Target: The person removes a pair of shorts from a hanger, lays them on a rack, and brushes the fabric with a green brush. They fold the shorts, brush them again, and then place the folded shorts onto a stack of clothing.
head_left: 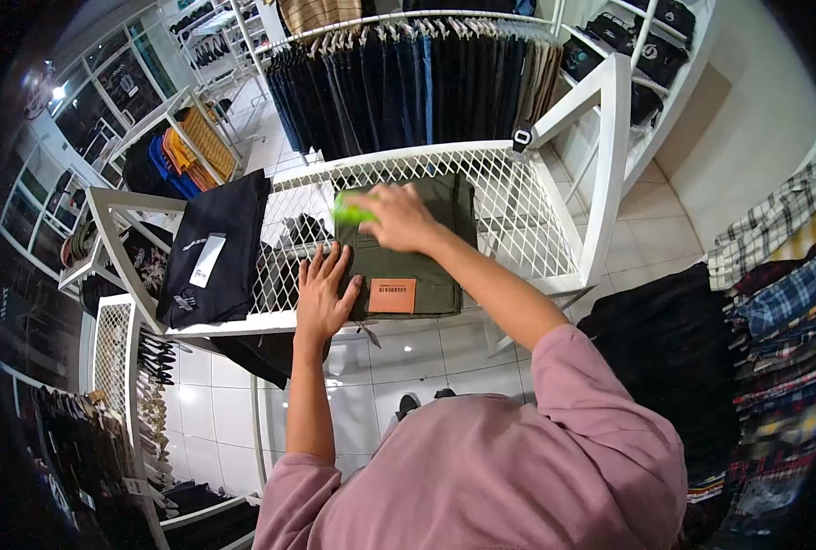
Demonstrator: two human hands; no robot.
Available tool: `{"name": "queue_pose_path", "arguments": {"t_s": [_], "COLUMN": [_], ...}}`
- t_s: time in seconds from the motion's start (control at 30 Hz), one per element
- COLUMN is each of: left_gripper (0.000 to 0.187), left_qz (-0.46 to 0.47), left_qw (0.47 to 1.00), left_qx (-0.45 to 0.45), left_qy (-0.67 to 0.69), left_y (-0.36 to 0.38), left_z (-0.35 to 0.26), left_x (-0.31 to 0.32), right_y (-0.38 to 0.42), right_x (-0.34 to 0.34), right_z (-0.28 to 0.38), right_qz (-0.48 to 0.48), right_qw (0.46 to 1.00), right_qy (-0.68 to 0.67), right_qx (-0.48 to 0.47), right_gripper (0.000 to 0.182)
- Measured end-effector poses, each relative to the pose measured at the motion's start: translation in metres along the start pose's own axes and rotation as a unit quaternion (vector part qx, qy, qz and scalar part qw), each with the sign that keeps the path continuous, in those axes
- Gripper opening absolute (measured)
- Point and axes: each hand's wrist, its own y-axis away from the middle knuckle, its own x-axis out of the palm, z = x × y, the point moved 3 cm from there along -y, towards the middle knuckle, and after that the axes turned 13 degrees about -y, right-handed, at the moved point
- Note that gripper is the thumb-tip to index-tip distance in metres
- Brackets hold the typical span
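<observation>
A folded olive-green garment (426, 247), which looks like trousers with a brown leather patch (392, 296) near its front edge, lies on the white mesh rack. My left hand (324, 295) rests palm down at the garment's left edge, fingers spread. Over the upper part of the cloth, my right hand (397, 218) is closed around a bright green object (353, 211). Motion blurs that object, and I cannot make out its kind. A small tag hangs below the garment's front edge.
The white mesh rack (527, 206) has raised frames at both ends. A folded black garment (213, 247) with a white label lies at left. A small black device (522, 137) sits at the back right corner. Hanging trousers (417, 87) stand behind; folded shirts (783, 348) are stacked at right.
</observation>
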Motion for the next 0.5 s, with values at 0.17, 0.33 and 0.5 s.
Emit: {"name": "queue_pose_path", "arguments": {"t_s": [0.17, 0.33, 0.5], "left_gripper": [0.061, 0.061, 0.061], "left_qz": [0.004, 0.026, 0.024], "left_qw": [1.000, 0.999, 0.999], "left_qx": [-0.006, -0.015, -0.016], "left_qy": [-0.010, -0.025, -0.018], "left_y": [-0.002, -0.002, -0.003], "left_z": [-0.001, -0.004, -0.004], "left_x": [-0.004, -0.007, -0.007], "right_y": [0.011, 0.062, 0.118], "right_x": [-0.044, -0.065, -0.060], "right_z": [-0.055, -0.009, -0.016], "right_qz": [-0.017, -0.106, -0.013], "right_qw": [0.975, 0.988, 0.988], "right_qy": [0.085, 0.033, 0.061], "right_qx": [0.203, 0.110, 0.143], "right_gripper": [0.057, 0.056, 0.052]}}
